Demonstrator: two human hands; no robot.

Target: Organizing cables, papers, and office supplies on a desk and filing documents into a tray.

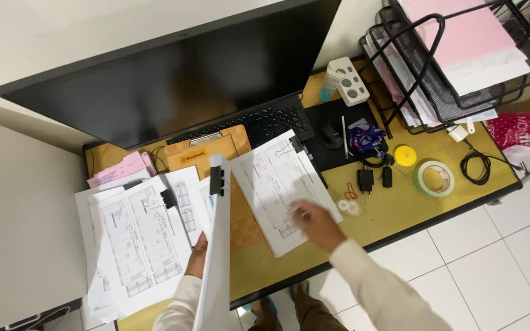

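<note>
A single head-worn camera looks almost straight down from well above the worktop (394,202), which runs tilted across the frame's middle, with the monitor (173,79) at upper left and floor tiles (498,257) at lower right.

A yellowish wooden desk (400,202) carries clipped paper stacks (139,242), a black keyboard (271,122), a brown clipboard (207,150); also a tape roll (434,178), a mouse (332,135), black wire trays (455,73).

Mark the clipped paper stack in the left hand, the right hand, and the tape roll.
clipped paper stack (217,257), head view, on its upright white edge
right hand (315,222), head view, mid-hand
tape roll (435,178), head view, on its ring
</note>
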